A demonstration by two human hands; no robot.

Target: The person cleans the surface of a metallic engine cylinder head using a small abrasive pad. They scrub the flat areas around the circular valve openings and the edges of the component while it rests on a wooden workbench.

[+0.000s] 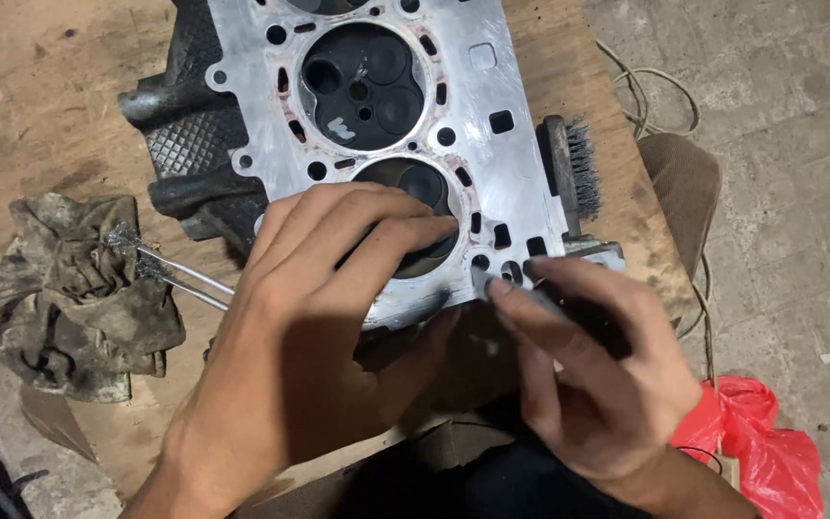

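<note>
A silver metal engine cylinder head (pixel 492 144) lies flat on a wooden workbench (pixel 40 106), its dark round combustion chambers facing up. My left hand (pixel 309 336) rests palm down over the near chamber, fingers spread on the metal and steadying the part. My right hand (pixel 588 365) pinches a small grey scraper blade (pixel 516 293) and presses its tip against the head's near edge beside several small holes. The upper chamber (pixel 362 86) shows its valves and is uncovered.
A dirty crumpled rag (pixel 69 288) lies at the left with two thin metal brush rods (pixel 180 274) on it. A wire brush (pixel 573 173) stands against the head's right side. A red plastic bag (pixel 766 447) and cables (pixel 655 96) lie on the paved floor.
</note>
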